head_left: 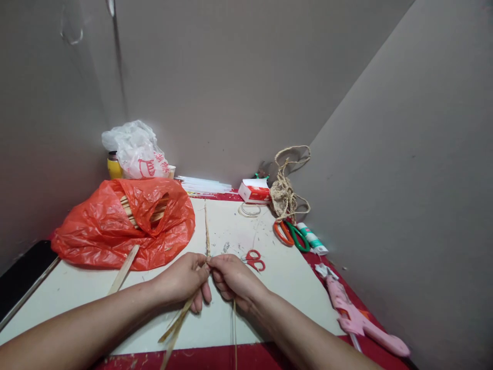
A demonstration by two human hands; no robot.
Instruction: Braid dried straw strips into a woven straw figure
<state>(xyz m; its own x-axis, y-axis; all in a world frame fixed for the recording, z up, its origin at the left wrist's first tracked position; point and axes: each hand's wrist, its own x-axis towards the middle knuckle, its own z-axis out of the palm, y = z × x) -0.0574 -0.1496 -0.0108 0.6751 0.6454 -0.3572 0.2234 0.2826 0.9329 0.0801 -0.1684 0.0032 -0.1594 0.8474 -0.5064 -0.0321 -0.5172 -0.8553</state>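
Observation:
A thin, straw-coloured braided strip point(207, 231) lies upright in view over the white board, its lower end between my two hands. My left hand point(190, 282) pinches it from the left, with loose flat strands point(177, 326) hanging down below the palm. From the right, my right hand point(233, 280) pinches the same spot, and its fingertips meet those of my left hand. A thin strand point(234, 334) hangs below my right hand. Small red-handled scissors point(254, 260) lie just right of my hands, their blades partly hidden.
On the white board point(285, 293) rest a red plastic bag point(96, 231) of strips and a flat strip point(125, 268). Behind are a white bag point(136, 149) and a small box point(254, 191). Rope point(284, 198), larger scissors point(296, 236), a tube point(311, 239) and a pink glue gun point(354, 316) line the right.

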